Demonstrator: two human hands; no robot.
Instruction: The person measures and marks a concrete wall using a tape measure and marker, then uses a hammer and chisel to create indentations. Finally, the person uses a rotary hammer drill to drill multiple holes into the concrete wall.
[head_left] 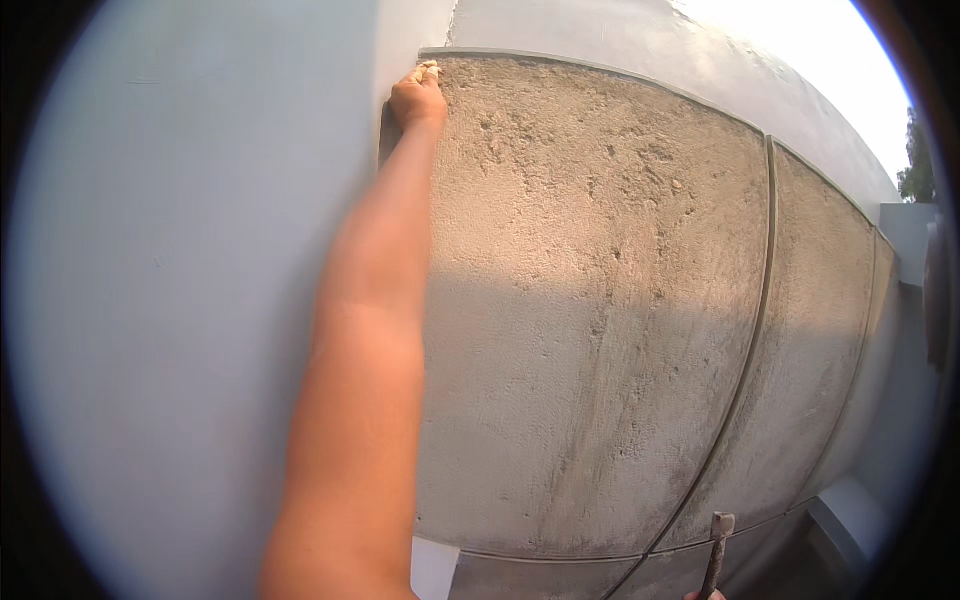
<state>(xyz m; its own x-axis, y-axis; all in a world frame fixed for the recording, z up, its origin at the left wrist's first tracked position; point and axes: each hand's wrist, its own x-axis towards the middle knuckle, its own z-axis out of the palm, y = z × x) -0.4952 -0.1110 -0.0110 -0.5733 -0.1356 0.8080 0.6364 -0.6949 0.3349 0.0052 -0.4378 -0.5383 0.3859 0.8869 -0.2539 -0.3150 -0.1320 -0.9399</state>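
My left hand (pixel 420 97) is stretched far up, at the top left corner of a rough, pitted wall panel (pixel 540 400). Its fingers are bent and pressed together at the panel's upper edge, and their tips look pale. Whatever they pinch, if anything, is hidden or too small to name. Low at the right, only a bit of my right hand (pixel 704 596) shows at the picture's lower edge. Rising from it is a slim dark tool (pixel 716 552) with a pale, flat, squarish end, held upright in front of the panel's lower seam.
A smooth pale grey wall (pixel 190 270) stands close on the left, meeting the panel in a corner. Dark grooves (pixel 765 290) divide the panelled surface. Above runs a smooth grey wall band (pixel 620 35). A tree (pixel 916 160) and bright sky show at upper right.
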